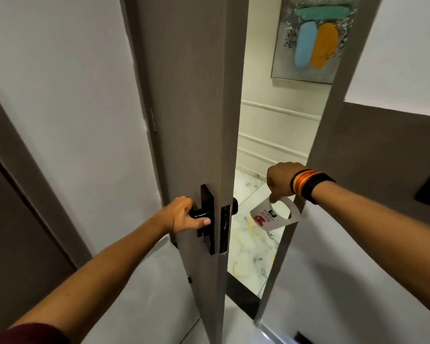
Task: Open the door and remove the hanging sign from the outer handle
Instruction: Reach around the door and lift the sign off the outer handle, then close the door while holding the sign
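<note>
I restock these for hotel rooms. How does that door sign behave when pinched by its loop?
The sign looks like thin card: probably light, since the right hand holds it by a fingertip pinch. It hangs tilted yet stays flat, so likely fairly stiff. The narrow loop may crease or tear.

The grey door stood ajar; the white sign hung tilted, clear of the black outer handle.

A hotel-like corridor: marble floor, panelled wall, abstract painting, door-hanger sign.
</note>
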`<state>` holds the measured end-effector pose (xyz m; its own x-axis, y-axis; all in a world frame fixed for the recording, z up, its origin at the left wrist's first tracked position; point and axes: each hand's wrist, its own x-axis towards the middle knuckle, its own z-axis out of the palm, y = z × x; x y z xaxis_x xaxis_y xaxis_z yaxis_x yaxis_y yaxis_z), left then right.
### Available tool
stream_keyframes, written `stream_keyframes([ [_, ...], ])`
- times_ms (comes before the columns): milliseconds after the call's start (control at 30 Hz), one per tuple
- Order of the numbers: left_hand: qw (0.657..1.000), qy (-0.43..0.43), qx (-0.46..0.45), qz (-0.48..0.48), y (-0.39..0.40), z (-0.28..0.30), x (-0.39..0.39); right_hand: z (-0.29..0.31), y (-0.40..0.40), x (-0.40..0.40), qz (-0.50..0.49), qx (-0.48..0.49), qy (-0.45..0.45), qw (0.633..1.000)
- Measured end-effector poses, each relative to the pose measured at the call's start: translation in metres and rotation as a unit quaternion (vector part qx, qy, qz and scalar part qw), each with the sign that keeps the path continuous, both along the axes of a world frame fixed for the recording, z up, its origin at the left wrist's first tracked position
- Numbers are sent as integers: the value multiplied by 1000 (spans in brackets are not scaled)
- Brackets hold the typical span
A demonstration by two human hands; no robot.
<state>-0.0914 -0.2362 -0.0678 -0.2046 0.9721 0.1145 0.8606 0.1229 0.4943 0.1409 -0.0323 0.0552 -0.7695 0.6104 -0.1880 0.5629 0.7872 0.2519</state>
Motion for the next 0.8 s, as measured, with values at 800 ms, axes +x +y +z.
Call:
stream_keyframes([
  [800,952,-279,-71,109,212,0,109,12,40,169,-101,-57,186,976],
])
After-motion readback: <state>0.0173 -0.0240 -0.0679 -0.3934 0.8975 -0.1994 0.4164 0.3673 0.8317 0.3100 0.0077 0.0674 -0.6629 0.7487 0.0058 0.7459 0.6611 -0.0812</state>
